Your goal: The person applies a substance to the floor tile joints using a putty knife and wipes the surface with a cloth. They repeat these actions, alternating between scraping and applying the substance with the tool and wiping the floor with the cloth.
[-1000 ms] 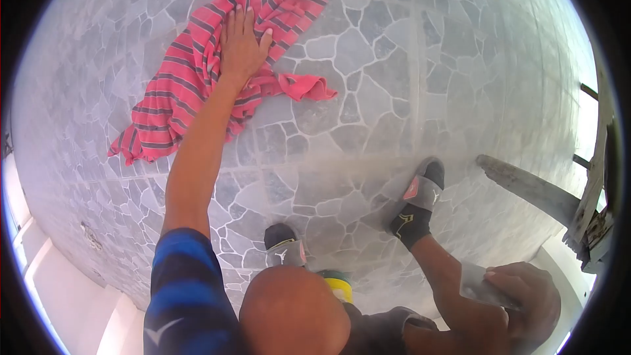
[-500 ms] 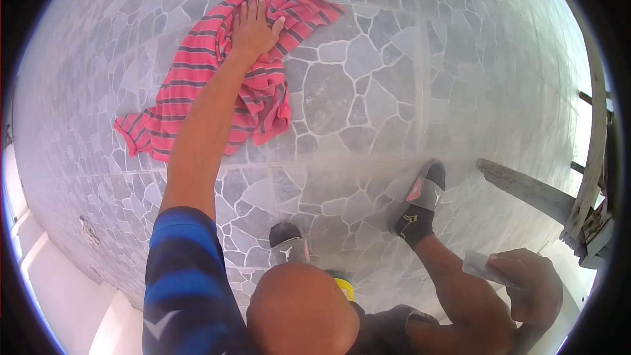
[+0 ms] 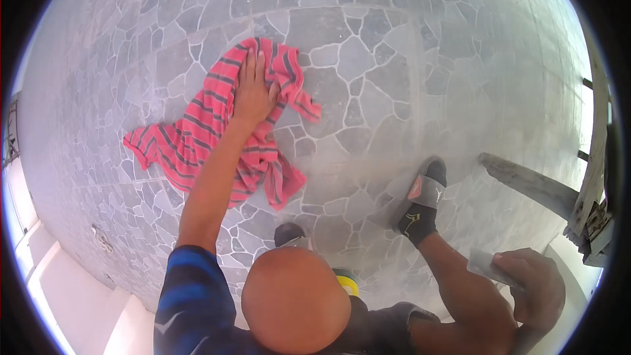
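A pinkish-red cloth with dark grey stripes, shaped like a shirt, lies crumpled on the stone-patterned floor. My left hand presses on its upper part with the palm down and the fingers stretched out flat. At the lower right, my right hand is beside my bent leg, its fingers closed round a flat grey blade-like piece. What kind of tool this is I cannot make out, as the hand hides the rest of it.
My slippered foot is on the floor at the right, and the other slipper shows beyond my knee. A weathered wooden frame stands along the right side. Something yellow is partly hidden behind my knee. White ledges border the lower left.
My left hand has drawn the striped cloth back towards me, and its right end has folded inward. The right hand keeps its hold on the flat grey piece with hardly any movement.
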`<state>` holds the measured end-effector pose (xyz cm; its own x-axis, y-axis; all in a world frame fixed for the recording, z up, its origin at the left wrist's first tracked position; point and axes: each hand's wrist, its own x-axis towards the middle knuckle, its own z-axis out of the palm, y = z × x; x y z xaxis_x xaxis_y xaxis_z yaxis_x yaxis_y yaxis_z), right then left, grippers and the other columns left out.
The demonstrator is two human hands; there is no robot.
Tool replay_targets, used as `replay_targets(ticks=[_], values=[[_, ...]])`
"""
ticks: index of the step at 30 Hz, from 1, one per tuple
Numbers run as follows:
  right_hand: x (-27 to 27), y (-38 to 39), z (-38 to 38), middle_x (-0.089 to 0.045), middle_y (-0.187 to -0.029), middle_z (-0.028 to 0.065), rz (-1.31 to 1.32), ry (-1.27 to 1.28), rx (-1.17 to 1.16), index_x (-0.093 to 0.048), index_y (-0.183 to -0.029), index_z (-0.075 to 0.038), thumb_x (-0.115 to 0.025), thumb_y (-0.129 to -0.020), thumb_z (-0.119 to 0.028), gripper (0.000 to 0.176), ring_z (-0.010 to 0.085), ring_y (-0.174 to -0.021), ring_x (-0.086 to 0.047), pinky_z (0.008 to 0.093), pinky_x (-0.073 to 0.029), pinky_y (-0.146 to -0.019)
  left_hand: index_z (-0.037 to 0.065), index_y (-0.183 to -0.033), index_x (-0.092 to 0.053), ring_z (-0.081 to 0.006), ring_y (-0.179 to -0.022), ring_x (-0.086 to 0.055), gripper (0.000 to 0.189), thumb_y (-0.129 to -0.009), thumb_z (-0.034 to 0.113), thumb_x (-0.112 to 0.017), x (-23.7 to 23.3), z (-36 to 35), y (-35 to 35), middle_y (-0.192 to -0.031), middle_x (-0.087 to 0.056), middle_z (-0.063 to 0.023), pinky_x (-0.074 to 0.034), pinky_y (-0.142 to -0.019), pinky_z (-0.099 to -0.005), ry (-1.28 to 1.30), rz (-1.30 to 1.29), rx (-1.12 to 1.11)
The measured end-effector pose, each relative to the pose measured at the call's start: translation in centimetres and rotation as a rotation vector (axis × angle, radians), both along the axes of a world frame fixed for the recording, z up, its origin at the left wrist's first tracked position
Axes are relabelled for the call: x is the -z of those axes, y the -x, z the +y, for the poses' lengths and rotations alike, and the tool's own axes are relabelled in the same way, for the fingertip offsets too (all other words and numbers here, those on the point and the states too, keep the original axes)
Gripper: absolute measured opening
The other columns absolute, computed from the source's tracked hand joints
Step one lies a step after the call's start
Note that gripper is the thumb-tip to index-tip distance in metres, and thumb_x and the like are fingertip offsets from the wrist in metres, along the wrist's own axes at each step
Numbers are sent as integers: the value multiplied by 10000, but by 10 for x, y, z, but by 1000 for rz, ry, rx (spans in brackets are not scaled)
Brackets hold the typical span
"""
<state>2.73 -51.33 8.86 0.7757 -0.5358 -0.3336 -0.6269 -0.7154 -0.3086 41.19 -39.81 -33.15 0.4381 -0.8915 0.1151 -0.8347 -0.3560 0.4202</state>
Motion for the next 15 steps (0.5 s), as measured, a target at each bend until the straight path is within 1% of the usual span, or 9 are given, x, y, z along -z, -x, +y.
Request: replay_targets(ticks=[2, 5, 6, 8, 9, 11, 12, 13, 15], values=[[1, 4, 8, -690, -1016, 96, 2, 18, -7, -683, -1095, -87, -662, -775, -36, 325, 286, -946, -655, 373, -514, -807, -10, -1466, -341, -398, -1413, -297, 689, -946, 403, -524, 25, -69, -66, -1518, -334, -237, -268, -1140, -521, 29, -243, -60], [3, 7, 18, -691, -1018, 96, 2, 23, -12, -683, -1096, -87, -662, -774, -38, 326, 286, -948, -655, 372, -515, -808, -16, -1446, -380, -394, -1414, -305, 668, -956, 419, -506, 27, -82, -67, -1512, -351, -234, -251, -1148, -521, 83, -294, -107], [1, 7, 19, -691, -1018, 96, -2, 20, -6, -683, -1096, -87, -662, -774, -38, 326, 286, -949, -655, 372, -515, -809, -21, -1443, -385, -397, -1415, -304, 672, -948, 413, -522, 24, -65, -48, -1509, -356, -236, -240, -1153, -520, 84, -238, -94], [0, 9, 19, -691, -1020, 96, -12, 13, 5, -683, -1097, -86, -662, -774, -39, 327, 286, -951, -655, 372, -516, -809, -33, -1453, -363, -399, -1421, -294, 698, -931, 385, -561, 5, 6, 19, -1519, -331, -244, -228, -1161, -514, 55, -118, -36], [-3, 10, 18, -691, -1020, 96, -17, 8, 11, -683, -1097, -86, -661, -774, -39, 327, 286, -952, -656, 372, -516, -810, -41, -1466, -333, -430, -1418, -276, 735, -900, 341, -604, -12, 49, 60, -1531, -292, -261, -239, -1156, -521, -30, -14, 7], [-6, 11, 16, -691, -1022, 96, -22, 2, 24, -683, -1097, -86, -661, -773, -40, 328, 286, -953, -656, 372, -516, -810, -65, -1476, -289, -490, -1415, -236, 839, -797, 236, -679, -23, 132, 126, -1534, -236, -307, -240, -1153, -543, -124, 199, 74], [-8, 11, 13, -691, -1022, 96, -35, -3, 27, -683, -1097, -86, -661, -773, -40, 328, 285, -954, -656, 372, -516, -811, -67, -1480, -274, -488, -1415, -236, 854, -784, 218, -679, -24, 160, 144, -1538, -222, -312, -238, -1153, -544, -184, 268, 79], [-4, 10, 13, -691, -1023, 96, -26, 3, 33, -683, -1098, -86, -661, -773, -41, 329, 285, -955, -656, 372, -517, -811, -69, -1484, -258, -487, -1416, -236, 869, -772, 200, -678, -32, 164, 147, -1542, -208, -316, -237, -1153, -545, -239, 339, 85], [-1, 8, 11, -691, -1024, 96, -26, 3, 30, -682, -1098, -86, -661, -772, -42, 329, 285, -956, -656, 372, -517, -812, -69, -1488, -243, -489, -1416, -234, 882, -764, 188, -676, -18, 145, 133, -1543, -200, -318, -240, -1152, -544, -174, 278, 75]])
